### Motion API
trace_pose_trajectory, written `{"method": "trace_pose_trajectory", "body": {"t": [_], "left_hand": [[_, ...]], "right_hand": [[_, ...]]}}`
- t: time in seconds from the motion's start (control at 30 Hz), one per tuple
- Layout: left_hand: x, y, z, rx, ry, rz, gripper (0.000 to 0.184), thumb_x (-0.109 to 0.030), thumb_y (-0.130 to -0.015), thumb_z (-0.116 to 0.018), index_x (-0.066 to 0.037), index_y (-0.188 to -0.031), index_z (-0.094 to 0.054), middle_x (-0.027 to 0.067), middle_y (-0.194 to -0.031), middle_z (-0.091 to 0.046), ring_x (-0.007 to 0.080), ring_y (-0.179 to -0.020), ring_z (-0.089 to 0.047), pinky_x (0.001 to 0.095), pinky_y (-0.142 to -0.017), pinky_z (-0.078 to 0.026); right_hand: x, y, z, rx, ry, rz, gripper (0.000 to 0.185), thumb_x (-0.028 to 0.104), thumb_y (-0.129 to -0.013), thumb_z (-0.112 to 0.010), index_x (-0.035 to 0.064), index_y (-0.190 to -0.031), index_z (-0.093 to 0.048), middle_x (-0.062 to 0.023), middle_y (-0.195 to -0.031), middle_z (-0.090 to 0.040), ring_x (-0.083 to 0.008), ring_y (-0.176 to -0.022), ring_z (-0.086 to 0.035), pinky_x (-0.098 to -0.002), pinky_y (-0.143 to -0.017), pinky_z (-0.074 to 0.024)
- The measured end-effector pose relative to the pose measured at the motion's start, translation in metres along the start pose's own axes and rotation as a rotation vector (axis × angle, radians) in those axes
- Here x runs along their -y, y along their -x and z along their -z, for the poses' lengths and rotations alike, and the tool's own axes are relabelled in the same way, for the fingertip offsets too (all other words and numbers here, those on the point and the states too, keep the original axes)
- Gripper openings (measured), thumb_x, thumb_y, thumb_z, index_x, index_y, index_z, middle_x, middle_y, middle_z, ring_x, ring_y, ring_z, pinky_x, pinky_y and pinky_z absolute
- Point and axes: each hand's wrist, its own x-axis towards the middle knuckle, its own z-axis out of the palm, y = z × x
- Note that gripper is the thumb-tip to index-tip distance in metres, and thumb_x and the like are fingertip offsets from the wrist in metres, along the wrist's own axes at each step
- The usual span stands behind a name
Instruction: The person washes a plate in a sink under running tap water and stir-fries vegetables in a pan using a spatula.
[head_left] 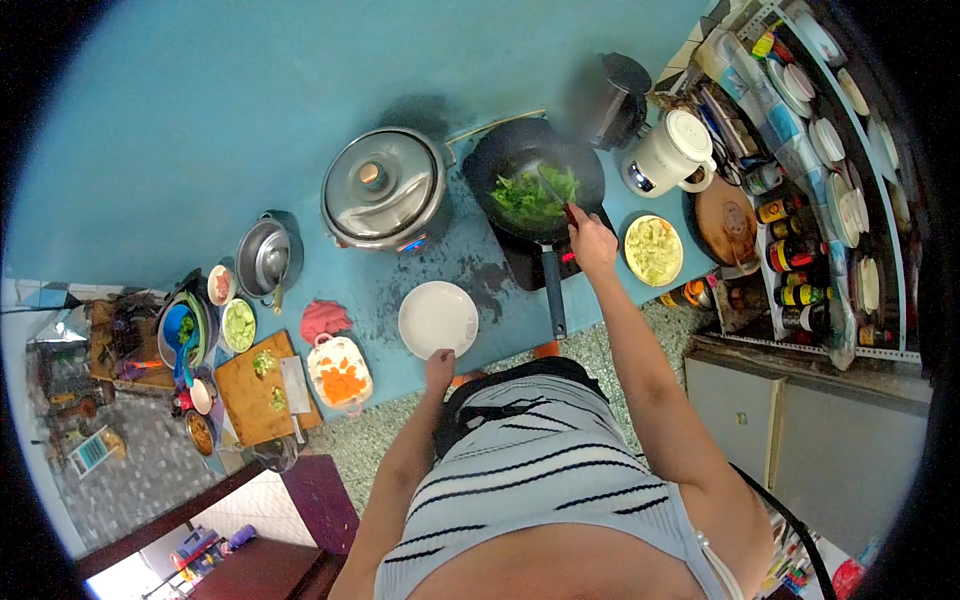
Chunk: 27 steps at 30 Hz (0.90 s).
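My right hand (595, 243) is closed round the dark reddish handle of a spatula (553, 188), whose head reaches into the wok (487, 165). Chopped leafy greens (527, 197) lie in the wok, partly under the spatula. The wok sits on a black cooker with a red display, its handle pointing toward my body. With my left hand (440, 368) I pinch the near rim of a white plate (438, 318), which has no food on it. A bowl of pale green chopped vegetable (653, 250) stands just right of my right hand.
Left of the wok stands a large lidded steel pot (384, 190). A white electric kettle (670, 153) is at the right, near shelves of bottles and dishes. Farther left are a basket of cut carrots (340, 375), a cleaver (296, 385) on a cutting board (245, 400) and a pink cloth (325, 319).
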Motion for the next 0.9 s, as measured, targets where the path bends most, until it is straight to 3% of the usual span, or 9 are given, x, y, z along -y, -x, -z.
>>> {"method": "trace_pose_trajectory", "body": {"t": [0.1,0.3,0.5,0.63,0.77,0.83,0.9], "left_hand": [[-0.003,-0.001,0.002,0.011,-0.004,0.028,0.024,-0.023,-0.074,-0.052,-0.004,-0.088,-0.060,0.0135,-0.081,-0.061,0.0268,-0.079,-0.058,0.0345,-0.070,-0.044],[-0.005,-0.009,0.002,0.024,-0.012,-0.006,0.025,-0.024,-0.075,-0.051,-0.005,-0.088,-0.060,0.0133,-0.083,-0.060,0.0260,-0.080,-0.057,0.0340,-0.071,-0.044],[-0.001,-0.009,0.002,0.028,-0.038,0.001,0.026,-0.025,-0.074,-0.050,-0.005,-0.088,-0.060,0.0139,-0.085,-0.060,0.0274,-0.082,-0.056,0.0352,-0.073,-0.043],[-0.005,-0.008,0.001,0.051,-0.099,-0.011,0.026,-0.025,-0.074,-0.050,-0.005,-0.088,-0.060,0.0144,-0.085,-0.059,0.0279,-0.082,-0.056,0.0356,-0.073,-0.043],[-0.014,-0.009,0.001,0.077,-0.069,-0.020,0.027,-0.026,-0.075,-0.049,-0.005,-0.088,-0.060,0.0148,-0.085,-0.059,0.0280,-0.082,-0.056,0.0356,-0.073,-0.043],[-0.012,-0.013,-0.002,-0.010,-0.077,-0.118,0.027,-0.026,-0.076,-0.051,-0.002,-0.087,-0.060,0.0111,-0.074,-0.061,0.0223,-0.070,-0.058,0.0317,-0.065,-0.044],[-0.012,-0.014,0.000,0.018,-0.055,-0.067,0.027,-0.026,-0.076,-0.050,-0.004,-0.088,-0.060,0.0132,-0.080,-0.060,0.0252,-0.076,-0.057,0.0336,-0.069,-0.043]], "right_hand": [[0.010,-0.006,-0.004,-0.037,-0.085,-0.045,0.039,0.014,-0.072,-0.055,0.0204,-0.111,-0.048,-0.0138,-0.083,-0.054,-0.0310,-0.070,-0.057,-0.0401,-0.060,-0.0459],[0.003,0.007,0.002,-0.034,0.052,0.123,0.041,0.013,-0.071,-0.055,0.0215,-0.110,-0.049,-0.0111,-0.077,-0.052,-0.0271,-0.068,-0.056,-0.0372,-0.056,-0.0462],[-0.022,0.026,0.006,-0.078,0.116,0.158,0.046,0.012,-0.068,-0.057,0.0211,-0.112,-0.049,-0.0090,-0.070,-0.046,-0.0255,-0.065,-0.052,-0.0362,-0.054,-0.0438],[-0.005,0.030,0.014,-0.099,0.078,0.187,0.040,0.011,-0.073,-0.051,0.0224,-0.111,-0.050,-0.0086,-0.073,-0.048,-0.0238,-0.067,-0.054,-0.0342,-0.055,-0.0461],[-0.012,0.034,0.011,-0.036,0.137,0.196,0.043,0.008,-0.070,-0.053,0.0222,-0.111,-0.051,-0.0086,-0.074,-0.048,-0.0241,-0.069,-0.054,-0.0339,-0.056,-0.0460],[-0.017,0.039,0.017,-0.018,0.107,0.135,0.043,0.010,-0.070,-0.054,0.0220,-0.111,-0.051,-0.0091,-0.075,-0.050,-0.0251,-0.068,-0.054,-0.0351,-0.056,-0.0458],[-0.021,0.043,0.027,0.006,0.077,0.079,0.042,0.012,-0.070,-0.055,0.0217,-0.111,-0.051,-0.0095,-0.076,-0.051,-0.0261,-0.068,-0.055,-0.0363,-0.057,-0.0456]]}}
